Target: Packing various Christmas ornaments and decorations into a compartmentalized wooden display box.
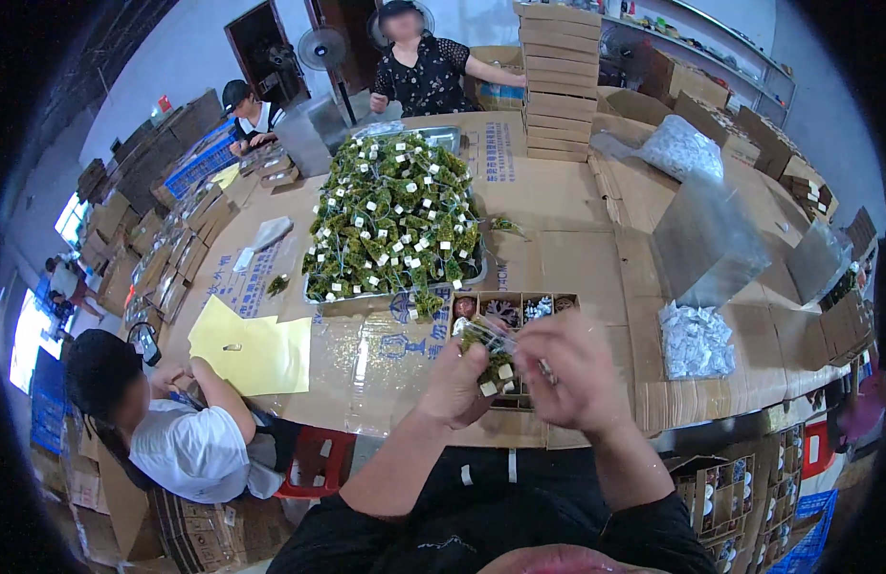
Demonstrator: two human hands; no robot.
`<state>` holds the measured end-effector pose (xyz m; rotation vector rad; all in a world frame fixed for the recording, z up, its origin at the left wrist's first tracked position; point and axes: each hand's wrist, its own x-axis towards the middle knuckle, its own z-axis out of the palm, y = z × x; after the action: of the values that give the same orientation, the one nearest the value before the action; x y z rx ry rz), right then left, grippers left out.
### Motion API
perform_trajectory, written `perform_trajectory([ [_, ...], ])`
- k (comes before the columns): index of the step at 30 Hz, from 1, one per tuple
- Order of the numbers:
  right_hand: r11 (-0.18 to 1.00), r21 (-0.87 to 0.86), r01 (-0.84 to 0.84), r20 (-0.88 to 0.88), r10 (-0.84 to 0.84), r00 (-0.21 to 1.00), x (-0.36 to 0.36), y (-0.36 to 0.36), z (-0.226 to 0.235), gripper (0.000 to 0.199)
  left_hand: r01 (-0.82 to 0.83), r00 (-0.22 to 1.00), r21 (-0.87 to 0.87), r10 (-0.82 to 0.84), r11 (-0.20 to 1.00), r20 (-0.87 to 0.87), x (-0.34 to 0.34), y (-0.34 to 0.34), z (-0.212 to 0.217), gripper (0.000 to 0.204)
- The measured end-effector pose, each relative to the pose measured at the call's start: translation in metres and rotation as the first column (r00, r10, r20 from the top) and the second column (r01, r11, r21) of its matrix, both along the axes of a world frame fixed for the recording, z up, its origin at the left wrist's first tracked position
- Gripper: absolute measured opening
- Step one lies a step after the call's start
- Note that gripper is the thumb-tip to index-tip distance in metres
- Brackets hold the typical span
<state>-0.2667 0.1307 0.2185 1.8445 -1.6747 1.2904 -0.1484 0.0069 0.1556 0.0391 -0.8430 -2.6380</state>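
My left hand (454, 385) is closed, thumb on top, around a green glittery ornament (474, 334) with a white piece at its end. Thin clear plastic (496, 337) stretches from this ornament to my right hand (572, 371), whose fingers pinch it; motion blurs them somewhat. Both hands are over a partitioned cardboard box (509, 404). Its far compartments hold a red ball (464, 307), snowflake-shaped ornaments (501, 312) and a brown one. More green ornaments with white square ends (497, 379) show between my hands. My palms hide the rest of the box.
Beyond the box, a metal tray (476, 277) is heaped with green ornaments. Yellow paper (261, 349) lies left, near a seated co-worker (189, 430). Stacked cardboard boxes (561, 81) stand far off. At right are a bag of small silvery packets (697, 342) and a translucent bin (708, 244).
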Motion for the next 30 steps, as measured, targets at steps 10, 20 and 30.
perform_trajectory([
  [10, 0.989, 0.108, 0.105, 0.062, -0.112, 0.992, 0.032, 0.011, -0.069, 0.031, -0.278, 0.932, -0.294, 0.331, 0.914, 0.148, -0.006, 0.007, -0.007, 0.023],
  [20, 0.979, 0.155, 0.134, 0.393, -0.186, 0.901, 0.041, -0.021, -0.015, 0.030, -0.398, 0.653, -0.915, 0.721, 0.066, -0.232, -0.018, 0.002, -0.014, 0.051],
  [30, 0.882, 0.452, -0.132, 0.406, -0.072, 0.911, -0.038, -0.070, -0.029, 0.022, 0.067, 0.620, -0.976, 0.775, -0.209, -0.123, -0.003, -0.008, 0.015, 0.070],
])
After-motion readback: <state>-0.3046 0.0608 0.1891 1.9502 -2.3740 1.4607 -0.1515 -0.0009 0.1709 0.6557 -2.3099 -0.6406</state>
